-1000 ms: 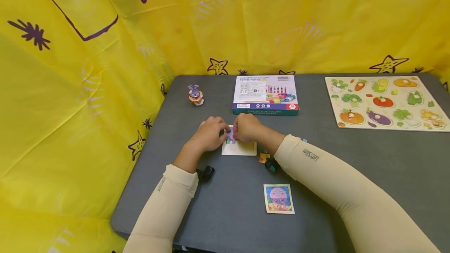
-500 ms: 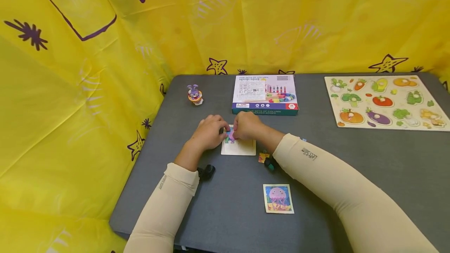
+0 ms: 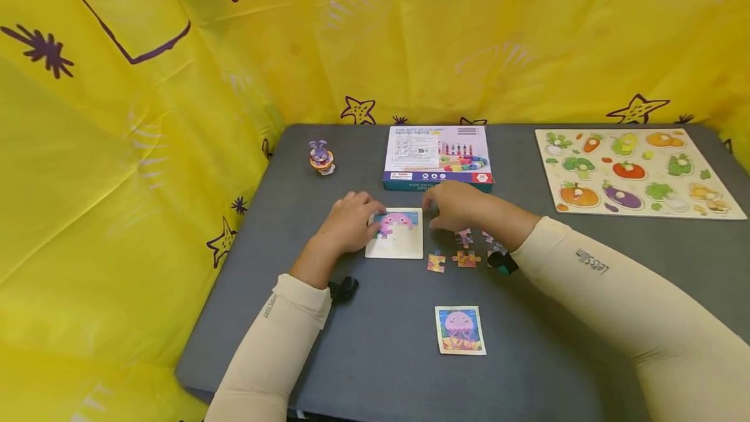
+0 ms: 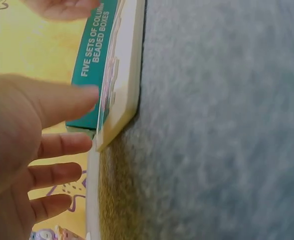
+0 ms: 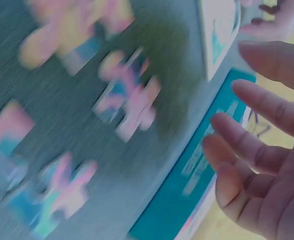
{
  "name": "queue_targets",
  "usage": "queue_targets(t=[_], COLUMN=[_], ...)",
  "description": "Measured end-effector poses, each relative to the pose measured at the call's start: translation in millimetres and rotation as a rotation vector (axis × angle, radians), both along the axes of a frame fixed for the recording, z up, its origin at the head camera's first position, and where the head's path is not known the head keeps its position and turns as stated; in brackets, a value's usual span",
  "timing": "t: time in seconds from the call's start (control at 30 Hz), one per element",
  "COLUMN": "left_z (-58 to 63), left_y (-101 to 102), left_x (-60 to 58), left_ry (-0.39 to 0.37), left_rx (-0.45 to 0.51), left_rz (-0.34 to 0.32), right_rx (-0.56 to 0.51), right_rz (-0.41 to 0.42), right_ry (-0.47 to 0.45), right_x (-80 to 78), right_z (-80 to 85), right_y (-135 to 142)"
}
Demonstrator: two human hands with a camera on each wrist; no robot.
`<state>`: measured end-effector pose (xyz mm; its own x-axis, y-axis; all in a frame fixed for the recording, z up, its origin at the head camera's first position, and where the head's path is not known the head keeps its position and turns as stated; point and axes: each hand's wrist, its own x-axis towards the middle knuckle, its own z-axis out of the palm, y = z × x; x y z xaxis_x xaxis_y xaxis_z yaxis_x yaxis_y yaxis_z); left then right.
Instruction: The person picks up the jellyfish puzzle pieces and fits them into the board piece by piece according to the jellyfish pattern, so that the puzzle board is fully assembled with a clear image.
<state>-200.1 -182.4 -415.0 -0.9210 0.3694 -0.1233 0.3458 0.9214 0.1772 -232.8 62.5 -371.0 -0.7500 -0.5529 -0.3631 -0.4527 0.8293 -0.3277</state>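
Note:
A pale square puzzle tray [image 3: 404, 250] lies on the grey table, with joined pink and blue pieces forming a jellyfish's head [image 3: 398, 219] along its upper part. My left hand [image 3: 348, 221] is at the tray's left edge, fingers spread and relaxed, thumb at the rim. To the right of the tray, my right hand [image 3: 459, 206] hovers over loose jigsaw pieces [image 3: 466, 258]. In the right wrist view its loosely bent fingers hold nothing, and a pink-and-blue jigsaw piece [image 5: 129, 95] lies nearby. Part of the loose pieces is hidden under the right hand and wrist.
A jellyfish picture card [image 3: 460, 331] lies nearer the table's front. Behind the tray is a beaded-column toy box [image 3: 436, 156]. A small rabbit figure [image 3: 320, 158] stands back left; a vegetable peg board [image 3: 647, 210] lies at right. Yellow cloth [image 3: 351, 38] hangs behind.
My right hand has left the tray and moved right above the loose pieces, uncovering the jellyfish's head and several pieces. My left hand has stayed at the tray's left edge.

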Motion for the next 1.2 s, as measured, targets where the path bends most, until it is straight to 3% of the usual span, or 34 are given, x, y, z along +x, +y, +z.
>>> queue_targets(t=[0.17, 0.4, 0.6, 0.87, 1.0, 1.2], left_z=[0.9, 2.2, 1.5, 1.0, 0.8, 1.6], left_y=[0.1, 1.1, 4.6, 7.2, 7.5, 7.3], left_x=[3.5, 7.7, 11.2, 14.2, 14.2, 12.4], left_ry=[-0.019, -0.017, 0.011, 0.014, 0.007, -0.007], left_rx=[-0.002, 0.002, 0.008, -0.002, 0.006, 0.022], left_rz=[-0.048, -0.014, -0.024, -0.04, -0.041, -0.047], right_rx=[0.044, 0.043, -0.05, -0.18, -0.262, -0.44], right_rz=[0.007, 0.001, -0.027, -0.071, -0.113, -0.283], right_ry=[0.011, 0.03, 0.018, 0.006, -0.06, -0.312], right_x=[4.1, 11.0, 11.3, -0.2, -5.6, -6.8], right_z=[-5.0, -17.3, -21.8, -19.5, -14.5, -17.9], right_y=[23.4, 40.4, 45.4, 44.9, 34.8, 0.0])
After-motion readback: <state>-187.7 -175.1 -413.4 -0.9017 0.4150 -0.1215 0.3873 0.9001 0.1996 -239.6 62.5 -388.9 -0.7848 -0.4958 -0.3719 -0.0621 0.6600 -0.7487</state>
